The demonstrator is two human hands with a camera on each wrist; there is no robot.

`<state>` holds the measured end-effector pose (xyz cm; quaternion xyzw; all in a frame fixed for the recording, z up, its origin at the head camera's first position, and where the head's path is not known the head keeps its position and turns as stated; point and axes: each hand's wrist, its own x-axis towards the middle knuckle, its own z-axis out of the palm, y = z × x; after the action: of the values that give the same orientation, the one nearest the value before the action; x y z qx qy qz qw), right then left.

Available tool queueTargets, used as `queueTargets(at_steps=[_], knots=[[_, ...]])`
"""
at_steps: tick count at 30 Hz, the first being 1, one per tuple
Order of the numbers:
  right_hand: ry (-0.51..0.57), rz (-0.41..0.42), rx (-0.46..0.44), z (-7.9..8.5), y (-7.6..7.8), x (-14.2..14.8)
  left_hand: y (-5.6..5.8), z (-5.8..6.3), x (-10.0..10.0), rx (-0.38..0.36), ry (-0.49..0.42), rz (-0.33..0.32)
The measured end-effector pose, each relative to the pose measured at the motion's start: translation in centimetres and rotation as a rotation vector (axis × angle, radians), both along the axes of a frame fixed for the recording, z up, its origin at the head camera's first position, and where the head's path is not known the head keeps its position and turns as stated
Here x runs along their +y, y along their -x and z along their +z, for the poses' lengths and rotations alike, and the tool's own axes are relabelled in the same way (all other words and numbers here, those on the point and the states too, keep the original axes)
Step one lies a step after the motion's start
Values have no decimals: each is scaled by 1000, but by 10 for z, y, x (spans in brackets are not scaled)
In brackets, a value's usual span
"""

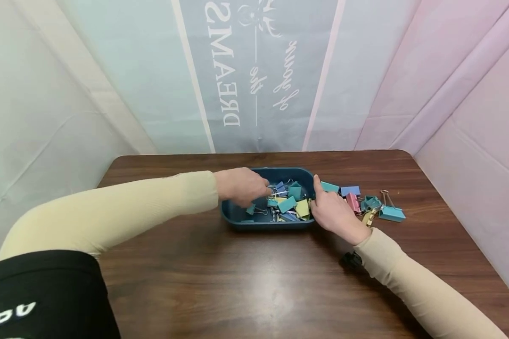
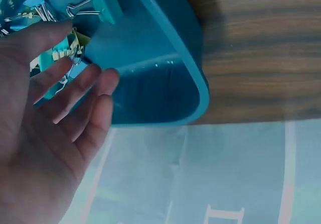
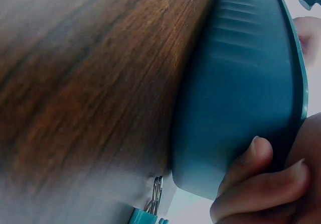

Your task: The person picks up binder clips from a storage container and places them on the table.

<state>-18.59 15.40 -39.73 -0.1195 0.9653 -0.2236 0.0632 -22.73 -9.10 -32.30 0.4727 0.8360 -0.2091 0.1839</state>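
Observation:
A dark blue plastic tray (image 1: 254,225) holds a loose pile of teal, yellow and blue binder clips (image 1: 286,204). My left hand (image 1: 242,186) reaches over the tray's left part. In the left wrist view its fingers (image 2: 83,91) are loosely bent above the clips, with nothing seen between them and the thumb. At the tray's right end, my right hand (image 1: 334,212) grips the wall, its index finger along the rim. The right wrist view shows other fingers (image 3: 261,184) bent against the outer wall of the tray (image 3: 241,93); the thumb is hard to make out there.
Several more binder clips (image 1: 392,213), teal, blue, pink and gold, lie on the brown wooden table (image 1: 254,282) to the right of the tray, beyond my right hand. A printed cloth (image 1: 258,94) hangs behind the table's back edge. A dark band (image 1: 352,260) shows at my right wrist.

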Motion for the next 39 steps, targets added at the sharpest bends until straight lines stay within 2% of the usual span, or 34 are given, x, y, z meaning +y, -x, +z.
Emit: queueTargets(at_steps=[5, 11, 16, 21, 25, 32, 35, 39], knots=[[6, 8, -17, 2, 0, 1, -2, -8, 3, -25, -1, -44], [8, 0, -26, 3, -2, 1, -1, -21, 0, -30, 6, -36], [0, -5, -40, 3, -2, 3, 0, -31, -6, -60, -38, -37], [-9, -2, -56, 2, -2, 4, 2, -34, -10, -93, -95, -55], [0, -3, -55, 2, -1, 4, 2, -32, -12, -116, -147, -63], [4, -13, -46, 1, -3, 3, 0, -26, -18, -125, -150, -69], [0, -11, -40, 0, -3, 3, -2, -17, -25, -107, -166, -70], [-2, -4, -24, 2, -2, 3, -6, -1, -38, -60, -232, -98]])
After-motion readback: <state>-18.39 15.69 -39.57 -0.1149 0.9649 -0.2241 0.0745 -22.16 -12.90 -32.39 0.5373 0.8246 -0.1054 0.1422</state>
